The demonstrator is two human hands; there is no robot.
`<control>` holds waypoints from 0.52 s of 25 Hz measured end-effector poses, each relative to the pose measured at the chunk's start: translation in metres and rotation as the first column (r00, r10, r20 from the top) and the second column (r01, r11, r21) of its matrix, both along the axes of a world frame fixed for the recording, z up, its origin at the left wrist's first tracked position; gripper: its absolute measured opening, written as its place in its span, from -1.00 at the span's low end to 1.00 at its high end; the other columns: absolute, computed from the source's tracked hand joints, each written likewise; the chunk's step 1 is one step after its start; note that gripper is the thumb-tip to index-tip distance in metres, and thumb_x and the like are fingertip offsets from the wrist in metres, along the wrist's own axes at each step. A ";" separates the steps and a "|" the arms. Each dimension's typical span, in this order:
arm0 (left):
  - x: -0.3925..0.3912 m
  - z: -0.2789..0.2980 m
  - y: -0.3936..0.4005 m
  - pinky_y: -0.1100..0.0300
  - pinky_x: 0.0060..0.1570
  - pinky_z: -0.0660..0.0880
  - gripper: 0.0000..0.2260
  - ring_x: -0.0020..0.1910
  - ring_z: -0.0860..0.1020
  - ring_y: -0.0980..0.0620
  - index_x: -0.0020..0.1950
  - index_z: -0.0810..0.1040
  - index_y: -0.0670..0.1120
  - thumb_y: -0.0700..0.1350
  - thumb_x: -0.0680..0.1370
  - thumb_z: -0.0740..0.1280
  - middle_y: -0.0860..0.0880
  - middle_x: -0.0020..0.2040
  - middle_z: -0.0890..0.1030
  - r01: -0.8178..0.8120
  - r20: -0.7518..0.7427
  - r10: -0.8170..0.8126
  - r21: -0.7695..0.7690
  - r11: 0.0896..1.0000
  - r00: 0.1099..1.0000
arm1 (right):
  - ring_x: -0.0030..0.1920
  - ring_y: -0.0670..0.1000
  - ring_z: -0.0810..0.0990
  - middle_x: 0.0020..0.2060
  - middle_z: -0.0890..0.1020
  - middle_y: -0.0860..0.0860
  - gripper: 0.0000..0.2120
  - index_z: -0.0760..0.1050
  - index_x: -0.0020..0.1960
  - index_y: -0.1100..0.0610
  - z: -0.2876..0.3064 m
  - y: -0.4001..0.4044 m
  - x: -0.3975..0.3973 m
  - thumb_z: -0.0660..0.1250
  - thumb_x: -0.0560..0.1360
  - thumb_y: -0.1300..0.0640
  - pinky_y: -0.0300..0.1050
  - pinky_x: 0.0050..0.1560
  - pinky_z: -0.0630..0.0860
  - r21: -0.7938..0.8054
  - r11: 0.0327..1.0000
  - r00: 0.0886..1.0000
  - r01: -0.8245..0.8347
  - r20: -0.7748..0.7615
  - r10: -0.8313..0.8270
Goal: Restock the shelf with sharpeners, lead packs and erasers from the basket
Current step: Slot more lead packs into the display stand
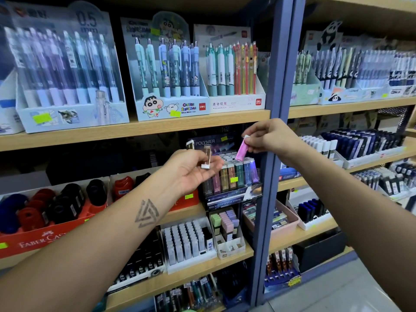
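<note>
Right hand (pixel 267 138) pinches slim pink lead pack (pixel 240 152).

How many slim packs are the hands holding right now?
2: a pink pack pinched by the right hand, a brown pack in the left hand; more may be hidden.

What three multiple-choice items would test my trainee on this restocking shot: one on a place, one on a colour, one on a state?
1. Where is the pink lead pack?
A. above the POLYMER display
B. in the red sharpener tray
C. on the floor

2. What colour is the tray of sharpeners?
A. green
B. red
C. white

3. What is the left hand doing?
A. hanging idle
B. pressing flat on a shelf
C. holding lead packs

Answers: 1 A, the right hand pinches it just over that display. 2 B, its front wall is red. 3 C, packs stand upright in its curled fingers.
</note>
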State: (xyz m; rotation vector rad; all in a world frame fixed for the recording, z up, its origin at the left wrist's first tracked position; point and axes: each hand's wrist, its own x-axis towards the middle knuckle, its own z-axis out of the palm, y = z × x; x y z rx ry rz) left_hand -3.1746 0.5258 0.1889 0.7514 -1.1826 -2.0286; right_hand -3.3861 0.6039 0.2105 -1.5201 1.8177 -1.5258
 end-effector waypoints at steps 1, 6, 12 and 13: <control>0.002 0.000 -0.003 0.10 -0.39 0.63 -0.73 -0.30 0.67 -0.16 0.31 0.35 -0.43 -0.41 0.62 0.16 -0.34 -0.13 0.63 -0.029 0.008 0.029 -0.014 0.999 1.000 | -0.30 0.04 0.65 -0.31 0.66 0.19 -0.93 0.62 -0.02 0.31 -0.002 -0.003 0.004 0.43 0.49 0.38 -0.13 -0.17 0.63 -0.016 0.999 0.997 -0.044 0.059 0.044; 0.009 -0.004 -0.012 0.13 -0.35 0.62 -0.57 -0.30 0.68 -0.18 0.41 0.24 -0.41 -0.47 0.56 0.24 -0.40 -0.02 0.60 -0.137 0.021 0.140 -0.090 0.986 0.990 | -0.23 0.09 0.70 -0.27 0.67 0.25 -0.95 0.58 -0.01 0.34 -0.013 -0.024 0.024 0.38 0.52 0.40 -0.15 -0.15 0.66 -0.067 0.995 0.988 -0.073 0.133 0.081; 0.017 -0.008 -0.016 0.03 -0.28 0.67 -0.69 -0.21 0.69 -0.21 0.33 0.31 -0.29 -0.39 0.61 0.25 -0.31 -0.07 0.66 -0.142 0.067 0.152 -0.131 0.981 0.986 | -0.18 0.17 0.70 -0.28 0.69 0.22 -0.91 0.61 -0.11 0.21 -0.025 -0.044 0.020 0.42 0.51 0.37 0.11 0.02 0.61 -0.027 0.998 0.997 0.061 0.045 -0.060; 0.018 -0.008 -0.016 0.03 -0.28 0.67 -0.69 -0.21 0.69 -0.19 0.34 0.33 -0.28 -0.38 0.61 0.26 -0.29 -0.07 0.68 -0.137 0.084 0.149 -0.137 0.981 0.985 | -0.21 0.11 0.69 -0.28 0.69 0.19 -0.91 0.63 -0.12 0.19 -0.025 -0.046 0.018 0.43 0.50 0.35 0.08 -0.03 0.61 -0.012 0.998 0.998 0.066 0.000 -0.066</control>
